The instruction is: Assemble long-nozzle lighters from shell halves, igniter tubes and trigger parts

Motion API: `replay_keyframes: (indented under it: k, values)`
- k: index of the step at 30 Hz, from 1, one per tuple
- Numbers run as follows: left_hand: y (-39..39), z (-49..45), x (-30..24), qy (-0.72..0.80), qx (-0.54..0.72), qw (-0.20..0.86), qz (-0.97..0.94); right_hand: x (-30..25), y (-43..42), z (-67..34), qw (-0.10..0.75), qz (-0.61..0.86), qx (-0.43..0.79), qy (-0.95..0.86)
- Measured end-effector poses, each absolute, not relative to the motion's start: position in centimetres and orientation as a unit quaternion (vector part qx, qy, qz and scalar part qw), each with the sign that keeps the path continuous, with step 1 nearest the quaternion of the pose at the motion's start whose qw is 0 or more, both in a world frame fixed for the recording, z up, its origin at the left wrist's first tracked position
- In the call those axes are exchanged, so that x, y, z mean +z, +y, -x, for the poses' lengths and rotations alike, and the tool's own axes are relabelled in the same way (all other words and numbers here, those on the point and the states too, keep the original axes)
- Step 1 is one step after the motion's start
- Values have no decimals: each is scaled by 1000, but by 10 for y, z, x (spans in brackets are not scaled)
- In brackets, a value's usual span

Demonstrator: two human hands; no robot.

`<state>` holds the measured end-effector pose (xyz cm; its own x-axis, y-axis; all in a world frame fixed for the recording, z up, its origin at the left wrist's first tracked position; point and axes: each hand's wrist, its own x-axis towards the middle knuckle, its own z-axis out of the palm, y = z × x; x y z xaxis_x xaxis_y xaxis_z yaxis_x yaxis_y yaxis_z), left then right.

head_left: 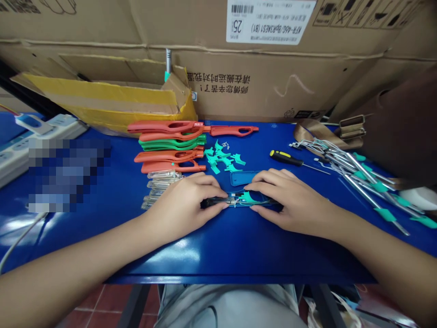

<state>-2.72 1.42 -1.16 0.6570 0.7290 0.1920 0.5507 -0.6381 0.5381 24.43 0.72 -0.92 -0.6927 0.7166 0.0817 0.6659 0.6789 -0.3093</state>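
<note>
Between my hands, low over the blue table, lies a partly assembled lighter [235, 200] with a dark body, thin wires and a teal trigger [248, 197] inside. My left hand [193, 200] pinches its dark left end between thumb and fingers. My right hand [287, 196] grips the other end, covering part of it. Just behind it rests a blue lighter shell half [243, 177]. Clear plastic lighter tanks [159, 184] lie beside my left hand, partly hidden by it. Loose teal triggers [223, 160] are scattered farther back.
Orange lighter shells [167, 157] and green ones [172, 144] are stacked at back left, before a yellow-taped box [136, 100]. A screwdriver [287, 158] lies right of centre. Metal lighter tubes with wires [368, 182] lie at right, a power strip [41, 141] at left.
</note>
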Motion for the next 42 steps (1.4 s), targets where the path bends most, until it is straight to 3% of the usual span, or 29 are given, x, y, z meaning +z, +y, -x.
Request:
replay_keyframes:
  k: [10, 22, 30, 32, 37, 42]
  values:
    - [16, 29, -10, 344, 214, 173, -898, -1, 14, -252, 144, 396, 159, -893]
    - [19, 29, -18, 336, 179, 199, -903, -15, 16, -246, 172, 422, 191, -870]
    - [17, 29, -14, 339, 175, 182, -906, -11, 26, -254, 284, 396, 149, -860]
    - [16, 29, -12, 340, 172, 172, -908, -4, 30, -262, 260, 394, 100, -876]
    - [16, 31, -12, 331, 155, 148, -919, 6, 36, -278, 98, 373, 48, -921]
    - [17, 32, -17, 325, 153, 143, -922, 7, 39, -284, 99, 367, 83, -921]
